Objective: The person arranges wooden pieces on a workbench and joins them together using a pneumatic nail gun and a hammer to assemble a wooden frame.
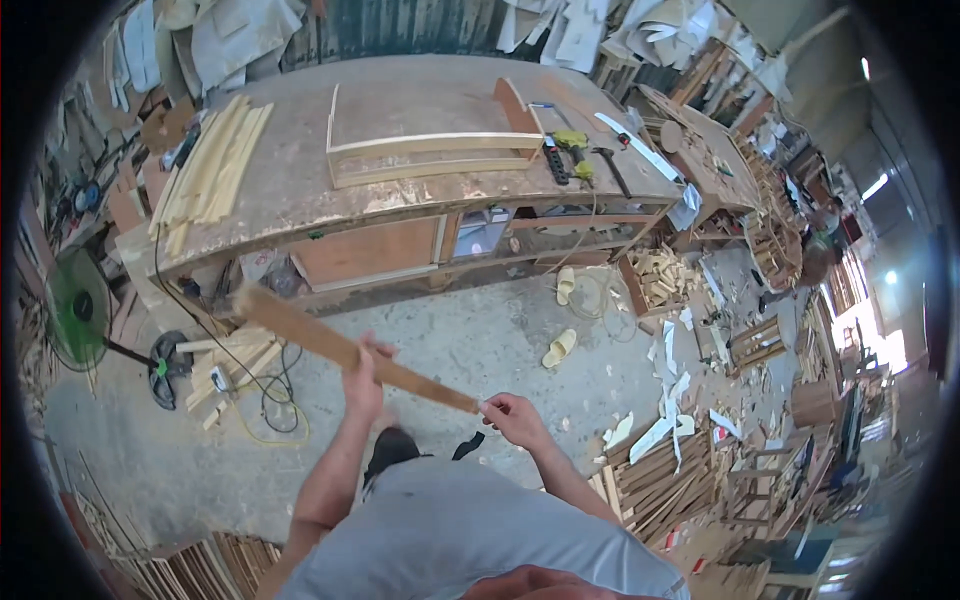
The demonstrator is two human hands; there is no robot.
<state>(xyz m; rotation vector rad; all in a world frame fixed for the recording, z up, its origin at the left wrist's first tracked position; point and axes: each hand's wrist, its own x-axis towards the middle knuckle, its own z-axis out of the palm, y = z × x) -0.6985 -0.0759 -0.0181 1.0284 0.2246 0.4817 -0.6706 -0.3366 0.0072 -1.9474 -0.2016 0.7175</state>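
Observation:
A long, flat brown wooden board [320,342] slants in front of my body, its far end up to the left and its near end down to the right. My left hand [366,376] grips it around the middle, thumb and fingers on either side. At the lower right end, my right hand [509,416] pinches the board's tip between thumb and fingers. The board is held above the concrete floor, apart from the workbench [400,95].
On the bench lie a light wooden frame [430,145], pale strips [222,150], a green power drill [572,145] and a hammer [612,170]. A green fan [80,308] stands left. Yellow sandals [560,348], cables [290,410] and wood scraps [665,275] lie on the floor.

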